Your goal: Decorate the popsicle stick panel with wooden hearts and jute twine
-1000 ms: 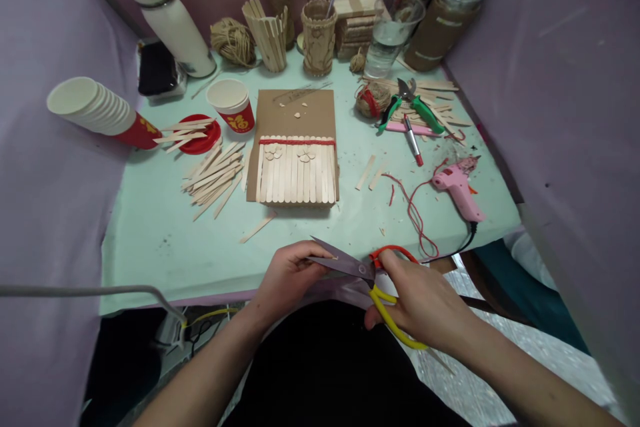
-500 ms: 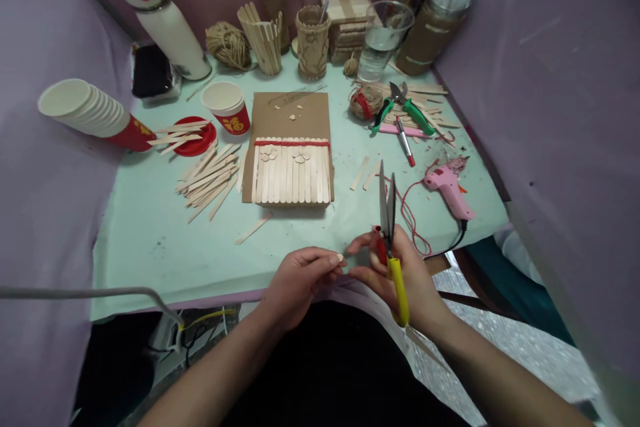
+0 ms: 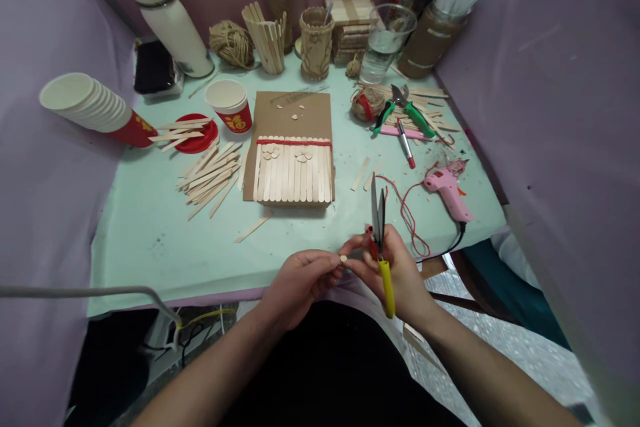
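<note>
Between the fingertips of my left hand [image 3: 303, 283] is a small pale wooden piece [image 3: 343, 259], rounded in outline. The thumb and a finger of my right hand [image 3: 395, 273] meet that same piece from the other side. Scissors [image 3: 382, 240] with red and yellow handles hang on my right hand, blades pointing up and slightly apart. Beyond my hands lies a brown cardboard panel [image 3: 293, 113], faced in its lower half with a row of craft sticks [image 3: 295, 180]. Red cord [image 3: 295, 143] crosses the top of the row. Petal-shaped chips [image 3: 303, 155] form small flowers on it.
Loose craft sticks [image 3: 213, 177] are heaped to the left, near a red lid [image 3: 196, 137] and paper cups [image 3: 229, 107]. At the right lie a pink glue gun [image 3: 449, 192], green-handled pruners [image 3: 400, 110] and a marker [image 3: 406, 145]. A glass of water [image 3: 383, 47] stands behind.
My right hand has moved left with the scissors until its fingertips meet the small wooden piece at my left hand. The view has shifted slightly.
</note>
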Motion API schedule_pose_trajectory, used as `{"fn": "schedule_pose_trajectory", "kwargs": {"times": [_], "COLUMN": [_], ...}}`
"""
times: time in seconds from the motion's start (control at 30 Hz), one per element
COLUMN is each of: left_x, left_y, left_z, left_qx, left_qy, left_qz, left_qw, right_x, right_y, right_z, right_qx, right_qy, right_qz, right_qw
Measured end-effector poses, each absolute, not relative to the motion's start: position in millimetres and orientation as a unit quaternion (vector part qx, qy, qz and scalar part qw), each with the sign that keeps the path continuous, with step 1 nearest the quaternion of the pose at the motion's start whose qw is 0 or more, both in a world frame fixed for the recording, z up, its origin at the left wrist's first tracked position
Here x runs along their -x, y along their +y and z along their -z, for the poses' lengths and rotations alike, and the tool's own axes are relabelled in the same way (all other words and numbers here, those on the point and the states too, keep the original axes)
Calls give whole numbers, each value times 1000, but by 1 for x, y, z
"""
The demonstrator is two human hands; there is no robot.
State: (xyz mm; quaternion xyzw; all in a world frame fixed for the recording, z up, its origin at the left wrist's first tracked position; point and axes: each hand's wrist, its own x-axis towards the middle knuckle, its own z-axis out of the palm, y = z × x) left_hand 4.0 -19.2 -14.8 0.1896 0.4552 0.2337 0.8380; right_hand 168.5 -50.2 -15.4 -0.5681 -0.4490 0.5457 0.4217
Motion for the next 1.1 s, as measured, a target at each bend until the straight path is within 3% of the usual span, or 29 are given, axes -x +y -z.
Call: {"fn": "schedule_pose_trajectory", "kwargs": {"times": [0.43,0.53,0.77,1.1], "left_x": [-10,-9,-2,5], "left_y": [-19,-19,-18,-18], "left_z": [14,13,19,19], "left_qx": [-189,-222,-323,-463], "left_qy": [481,516,525,514], "left_qz": [-255,-290,-357,-365], "left_qw": [817,775,702,623], "right_x": [-173,-184,-199,-198], "right_y": [-52,-54,-54,-57], "right_z": [16,9,-12,-13], "right_qx": [584,615,678,655], "right_qy": [-477,-530,-660,-689], "right_qz": [-512,-471,-319,-309], "right_qw": [411,345,51,0]}}
